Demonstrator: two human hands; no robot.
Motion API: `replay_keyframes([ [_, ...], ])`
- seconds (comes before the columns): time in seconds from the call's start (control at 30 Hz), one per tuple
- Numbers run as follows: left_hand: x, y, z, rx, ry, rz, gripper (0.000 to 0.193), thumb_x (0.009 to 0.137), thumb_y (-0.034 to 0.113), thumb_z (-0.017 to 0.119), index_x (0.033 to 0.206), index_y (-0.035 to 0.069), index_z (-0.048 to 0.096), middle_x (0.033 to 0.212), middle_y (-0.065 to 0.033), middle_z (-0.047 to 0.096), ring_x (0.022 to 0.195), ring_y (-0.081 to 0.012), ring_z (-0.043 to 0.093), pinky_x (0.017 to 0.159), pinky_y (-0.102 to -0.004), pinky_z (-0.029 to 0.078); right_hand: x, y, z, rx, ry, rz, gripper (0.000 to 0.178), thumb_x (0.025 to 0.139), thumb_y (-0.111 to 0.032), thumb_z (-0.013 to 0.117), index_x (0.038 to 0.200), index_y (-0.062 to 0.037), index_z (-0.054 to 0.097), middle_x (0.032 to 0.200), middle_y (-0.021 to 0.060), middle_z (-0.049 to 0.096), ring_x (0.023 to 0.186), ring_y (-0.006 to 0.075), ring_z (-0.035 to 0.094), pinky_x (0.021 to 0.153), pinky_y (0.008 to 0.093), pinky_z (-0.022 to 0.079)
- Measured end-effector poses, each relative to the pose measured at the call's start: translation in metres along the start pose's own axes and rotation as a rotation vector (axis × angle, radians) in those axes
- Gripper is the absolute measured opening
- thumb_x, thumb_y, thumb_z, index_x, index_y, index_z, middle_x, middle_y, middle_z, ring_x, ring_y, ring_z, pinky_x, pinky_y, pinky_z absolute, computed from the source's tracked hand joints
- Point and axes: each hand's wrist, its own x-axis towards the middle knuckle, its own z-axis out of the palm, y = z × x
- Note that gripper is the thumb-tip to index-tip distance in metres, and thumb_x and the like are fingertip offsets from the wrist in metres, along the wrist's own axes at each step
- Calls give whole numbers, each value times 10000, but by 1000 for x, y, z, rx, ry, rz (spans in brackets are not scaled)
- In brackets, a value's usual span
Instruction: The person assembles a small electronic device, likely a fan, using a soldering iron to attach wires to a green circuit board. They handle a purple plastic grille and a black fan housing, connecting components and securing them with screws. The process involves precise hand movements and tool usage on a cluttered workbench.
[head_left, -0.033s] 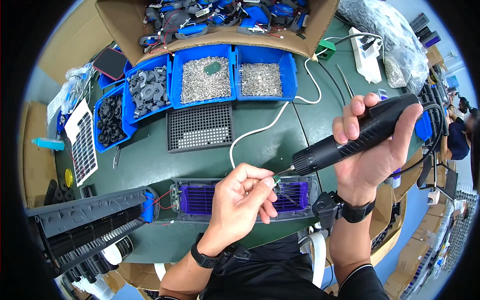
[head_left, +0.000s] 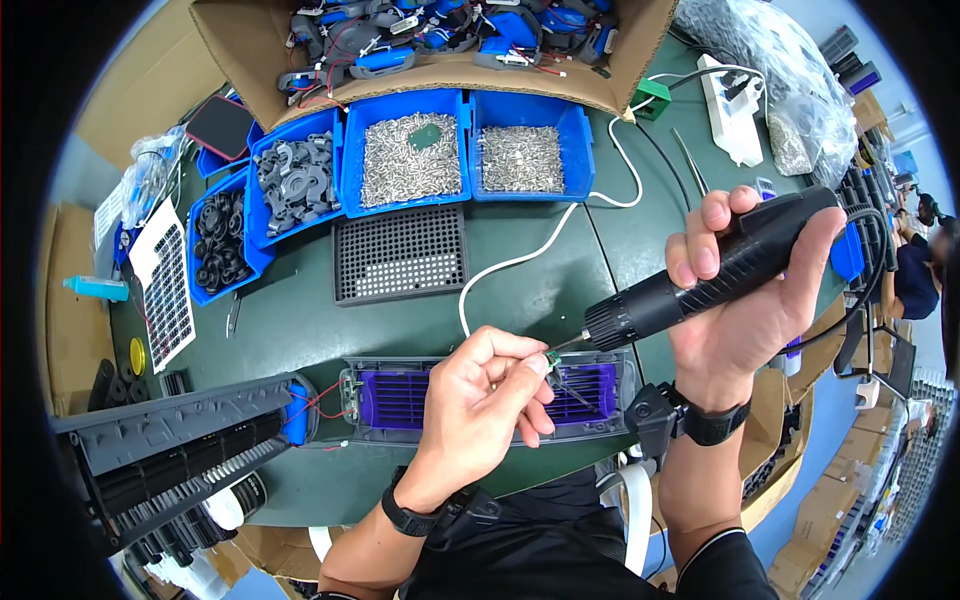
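Observation:
My right hand [head_left: 735, 330] is wrapped round a black electric screwdriver [head_left: 745, 248], tilted with its bit pointing down to the left. Between the thumb and fingertips of my left hand [head_left: 470, 410] is a small green circuit board [head_left: 553, 361]. The bit's tip reaches the board; whether it presses on a screw is too small to tell. Beneath my left hand a long grey housing with a purple grille [head_left: 400, 398] lies on the table. Thin red wires run from its left end to a blue part [head_left: 297, 415] on a grey and black assembly [head_left: 190, 430].
Blue bins of small screws [head_left: 385, 165], grey clips [head_left: 300, 185] and black rings [head_left: 222, 240] stand behind a perforated dark tray [head_left: 400, 245]. A cardboard box [head_left: 590, 85] of blue and grey parts is at the back. White cable [head_left: 535, 258] crosses the table; tweezers [head_left: 690, 160] lie right.

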Motion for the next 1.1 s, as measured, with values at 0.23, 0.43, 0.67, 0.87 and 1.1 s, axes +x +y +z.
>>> replay_keyframes([
  [0.23, 0, -1, 0, -3, -14, 19, 160, 1086, 108, 634, 1179, -22, 636, 854, -114, 713, 614, -145, 705, 482, -257, 535, 2, 1, 0, -4, 75, 29, 767, 1004, -764, 532, 1029, -15, 695, 918, 151, 672, 618, 225, 620, 564, 358, 504],
  [0.43, -1, 0, 0, 13, -15, 22, 158, 1083, 101, 640, 1178, -25, 644, 853, -111, 708, 616, -142, 704, 484, -254, 532, 3, 2, 1, -51, 56, 3, 774, 1007, -766, 520, 1027, -12, 693, 911, 156, 669, 610, 223, 616, 546, 360, 507],
  [0.67, -1, -1, 0, 22, -19, 23, 162, 1083, 98, 641, 1187, -26, 640, 854, -110, 708, 620, -138, 702, 486, -251, 530, 2, 2, 6, -67, 65, 12, 794, 1008, -778, 501, 1039, -5, 682, 918, 159, 665, 602, 217, 613, 548, 364, 498],
  [0.87, -1, -2, 1, 24, -11, 30, 176, 1075, 82, 647, 1206, -34, 636, 858, -118, 720, 611, -144, 709, 474, -248, 536, 1, -2, 6, -64, -46, -14, 764, 1044, -718, 506, 1124, 30, 636, 992, 175, 648, 647, 225, 588, 576, 341, 481],
  [1.1, -1, 2, 4, 64, 7, -26, 290, 1069, 74, 646, 1323, -64, 642, 879, -126, 730, 627, -157, 714, 501, -265, 557, -4, -11, 12, -128, -128, -62, 790, 1047, -738, 466, 1173, 28, 615, 1053, 171, 634, 658, 215, 598, 582, 345, 489],
])
